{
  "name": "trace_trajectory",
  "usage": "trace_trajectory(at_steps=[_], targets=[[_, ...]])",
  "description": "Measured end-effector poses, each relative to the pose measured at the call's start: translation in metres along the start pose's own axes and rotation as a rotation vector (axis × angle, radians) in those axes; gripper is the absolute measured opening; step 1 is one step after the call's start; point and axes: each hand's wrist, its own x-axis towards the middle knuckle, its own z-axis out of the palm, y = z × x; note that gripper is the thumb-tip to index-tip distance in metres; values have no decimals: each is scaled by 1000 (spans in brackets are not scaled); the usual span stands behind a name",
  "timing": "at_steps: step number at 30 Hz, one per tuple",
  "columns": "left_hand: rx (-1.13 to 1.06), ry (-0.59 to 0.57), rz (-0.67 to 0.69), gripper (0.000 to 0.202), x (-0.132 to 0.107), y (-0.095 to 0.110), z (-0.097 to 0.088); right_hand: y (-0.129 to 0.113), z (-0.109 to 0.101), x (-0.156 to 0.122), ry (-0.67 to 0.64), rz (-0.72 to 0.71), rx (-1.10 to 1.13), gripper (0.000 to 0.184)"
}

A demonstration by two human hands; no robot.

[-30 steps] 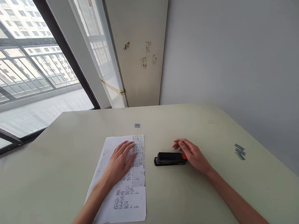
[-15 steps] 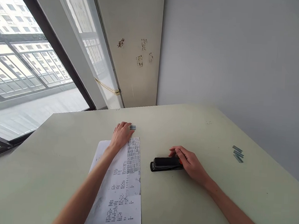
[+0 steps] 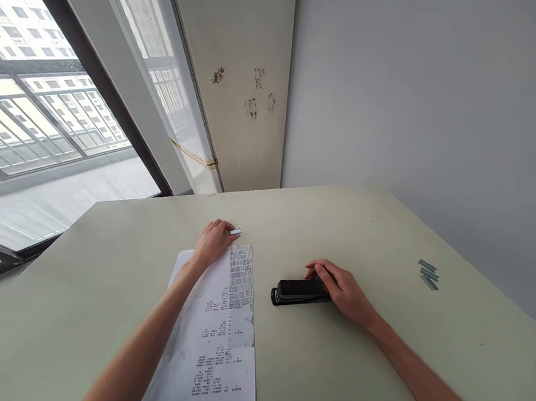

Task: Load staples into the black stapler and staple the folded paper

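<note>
My left hand (image 3: pixel 214 241) is closed, with a small metallic strip of staples (image 3: pixel 235 232) pinched between thumb and fingers. It is just past the far edge of a printed paper sheet (image 3: pixel 209 342), and my forearm crosses over that sheet. A black stapler (image 3: pixel 301 290) lies on its base, its front pointing left. Around its rear end, which shows a bit of red, my right hand (image 3: pixel 342 290) is closed; the fingers partly hide that end.
Several loose staple strips (image 3: pixel 428 274) lie toward the right side of the pale table (image 3: pixel 331 361). Beyond the table stand a grey wall (image 3: pixel 419 101) and a stained off-white cabinet panel (image 3: pixel 244 144). A window (image 3: pixel 51 108) is at the left.
The staple strip in my left hand has tilted and shifted slightly left, and now catches the light. My right hand keeps its place at the stapler.
</note>
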Motion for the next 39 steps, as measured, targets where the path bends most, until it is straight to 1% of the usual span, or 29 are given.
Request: trace_trajectory(at_steps=[6,11,17,20,22,23,24,26,27,28,29,30,32,35,39], targets=[[-72,-43,-55,32,1,1,-1,0,-1,-1,-7,4,-10,42],[-117,-60,-88,29,0,5,-1,3,0,-1,8,17,-42,43],[-133,-17,-110,28,-1,12,1,7,-1,-2,28,-5,-58,44],[-107,43,-98,30,-6,24,1,6,-1,-3,41,-7,-57,46],[-96,81,-47,35,-18,39,0,4,-2,-4,43,-12,-55,49],[-98,81,-2,35,-27,48,0,3,-2,-5,38,-19,-60,50],[-108,58,57,35,-38,58,-1,3,-2,-5,28,-32,-71,50],[-133,-43,199,28,-63,80,0,1,-2,-7,-10,-80,-110,44],[-145,-98,277,28,-75,90,2,0,-1,-8,-32,-110,-138,40],[-158,-135,362,35,-87,99,4,0,-1,-8,-49,-140,-170,38],[-157,-150,407,39,-96,106,6,-1,0,-9,-59,-166,-199,36],[-145,-146,429,38,-103,112,9,-2,1,-10,-64,-185,-223,36],[-113,-120,441,29,-111,119,14,-3,2,-10,-61,-202,-244,36],[-87,-88,439,15,-112,121,16,-5,2,-10,-50,-187,-230,35],[-79,-85,427,22,-112,117,8,-6,2,-10,-42,-179,-228,34]])
